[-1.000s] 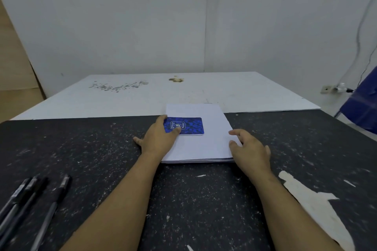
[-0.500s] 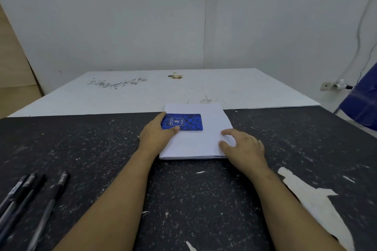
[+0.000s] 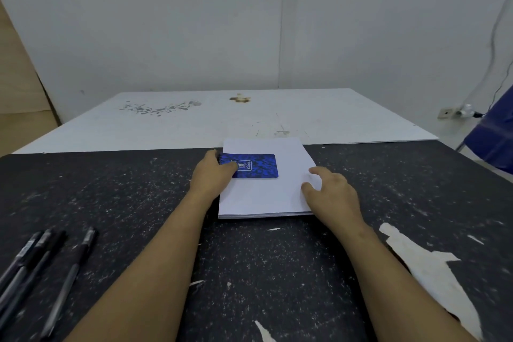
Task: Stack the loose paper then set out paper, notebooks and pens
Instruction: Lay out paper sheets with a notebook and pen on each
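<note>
Setting out: left grip [image 3: 213, 175] pinches the small blue spiral notebook [image 3: 258, 166]; right grip [image 3: 333, 194], seemingly slack, steadies the white paper stack [image 3: 263, 197]; next, lift it clear.

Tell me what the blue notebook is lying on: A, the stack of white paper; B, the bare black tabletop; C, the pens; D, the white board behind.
A: the blue notebook lies flat on the stack of white paper, with the left hand putting its thumb on the cover.

notebook [image 3: 254, 166] on paper stack [image 3: 263, 194]; pens [image 3: 41, 266] lie far left.
</note>
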